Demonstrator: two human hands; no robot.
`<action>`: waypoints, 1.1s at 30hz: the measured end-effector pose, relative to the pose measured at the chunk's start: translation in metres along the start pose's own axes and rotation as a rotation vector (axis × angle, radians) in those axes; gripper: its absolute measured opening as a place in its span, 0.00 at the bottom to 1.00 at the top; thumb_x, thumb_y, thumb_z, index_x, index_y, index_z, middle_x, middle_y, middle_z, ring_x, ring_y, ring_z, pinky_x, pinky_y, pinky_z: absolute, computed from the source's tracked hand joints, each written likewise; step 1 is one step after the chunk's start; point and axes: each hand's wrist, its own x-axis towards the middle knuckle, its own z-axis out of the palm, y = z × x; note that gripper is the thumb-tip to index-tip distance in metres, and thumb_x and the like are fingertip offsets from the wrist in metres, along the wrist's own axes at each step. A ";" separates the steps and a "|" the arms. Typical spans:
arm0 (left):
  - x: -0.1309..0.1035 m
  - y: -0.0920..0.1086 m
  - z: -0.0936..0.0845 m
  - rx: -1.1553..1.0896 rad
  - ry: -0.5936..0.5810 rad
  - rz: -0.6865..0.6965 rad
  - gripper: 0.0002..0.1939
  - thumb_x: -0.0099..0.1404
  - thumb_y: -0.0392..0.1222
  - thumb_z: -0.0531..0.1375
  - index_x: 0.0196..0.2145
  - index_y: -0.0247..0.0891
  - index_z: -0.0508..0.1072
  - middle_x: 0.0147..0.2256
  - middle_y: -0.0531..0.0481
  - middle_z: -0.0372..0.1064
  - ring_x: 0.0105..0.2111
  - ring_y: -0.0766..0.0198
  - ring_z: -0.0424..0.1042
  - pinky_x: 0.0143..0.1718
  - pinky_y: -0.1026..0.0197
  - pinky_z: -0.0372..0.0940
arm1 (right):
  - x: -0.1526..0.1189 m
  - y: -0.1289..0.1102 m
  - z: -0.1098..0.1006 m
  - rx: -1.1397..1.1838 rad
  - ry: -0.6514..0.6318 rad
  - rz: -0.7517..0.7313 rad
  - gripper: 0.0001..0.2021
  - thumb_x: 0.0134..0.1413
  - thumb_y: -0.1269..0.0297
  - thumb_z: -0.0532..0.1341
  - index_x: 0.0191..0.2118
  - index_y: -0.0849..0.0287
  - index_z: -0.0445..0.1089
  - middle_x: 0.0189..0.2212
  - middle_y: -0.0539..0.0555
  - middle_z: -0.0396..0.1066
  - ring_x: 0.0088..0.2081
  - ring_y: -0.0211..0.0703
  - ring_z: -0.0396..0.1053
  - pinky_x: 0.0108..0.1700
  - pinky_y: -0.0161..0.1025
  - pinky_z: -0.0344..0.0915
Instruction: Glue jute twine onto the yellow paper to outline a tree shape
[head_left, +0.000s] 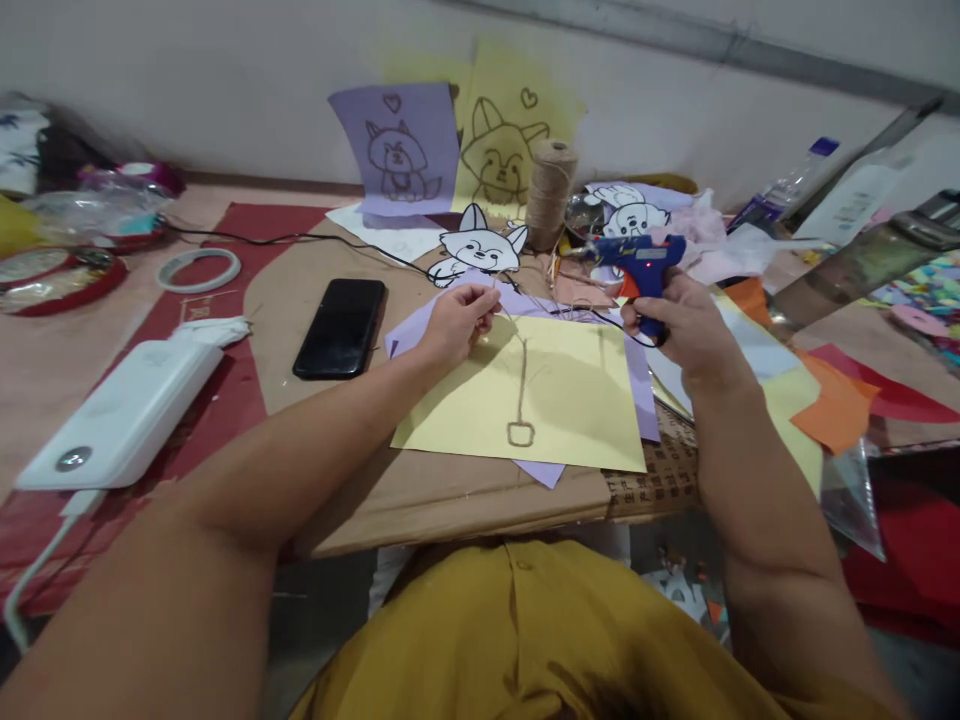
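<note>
My left hand (466, 318) pinches the end of a thin piece of twine (512, 322) above the top edge of a yellow sheet (577, 400). Brown twine forms a straight line with a small rounded square (520, 434) at its lower end on that sheet. In my right hand (679, 318) is a blue glue gun (641, 262), its nozzle pointing left, above the sheet's upper right corner. Purple paper (643, 390) shows beneath the yellow sheet. A twine spool (551, 195) stands behind, beside a white fox cutout (484, 245).
A black phone (340, 328) and a white power bank (120, 415) lie to the left, near a tape roll (198, 270). Purple (397, 150) and yellow twine pictures lean on the wall. Bottles (862, 260) and orange scraps (832, 400) are at the right.
</note>
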 end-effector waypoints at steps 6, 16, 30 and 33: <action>-0.001 0.000 0.001 0.011 -0.024 0.012 0.11 0.68 0.34 0.68 0.29 0.35 0.73 0.25 0.53 0.71 0.18 0.76 0.60 0.17 0.71 0.51 | -0.025 -0.005 -0.006 -0.355 -0.384 0.074 0.17 0.63 0.48 0.68 0.50 0.53 0.73 0.42 0.54 0.79 0.30 0.39 0.67 0.33 0.41 0.68; 0.000 -0.001 0.001 0.041 -0.049 -0.002 0.13 0.63 0.38 0.73 0.29 0.36 0.73 0.24 0.54 0.70 0.17 0.76 0.58 0.16 0.70 0.46 | -0.028 -0.015 -0.001 -0.659 -0.573 0.029 0.21 0.65 0.41 0.64 0.51 0.52 0.77 0.51 0.58 0.79 0.50 0.57 0.75 0.52 0.50 0.73; -0.001 0.002 0.004 0.053 -0.043 -0.008 0.11 0.64 0.35 0.71 0.29 0.35 0.73 0.24 0.54 0.70 0.17 0.76 0.59 0.17 0.71 0.49 | -0.027 -0.012 0.007 -0.725 -0.578 0.059 0.19 0.63 0.42 0.64 0.46 0.53 0.76 0.44 0.58 0.78 0.49 0.60 0.75 0.55 0.53 0.72; -0.002 0.002 0.004 0.056 -0.048 -0.003 0.13 0.63 0.37 0.74 0.29 0.36 0.72 0.25 0.54 0.71 0.17 0.76 0.59 0.17 0.71 0.49 | -0.027 -0.011 0.007 -0.729 -0.579 0.048 0.19 0.62 0.42 0.64 0.45 0.53 0.75 0.42 0.58 0.78 0.49 0.60 0.75 0.55 0.54 0.72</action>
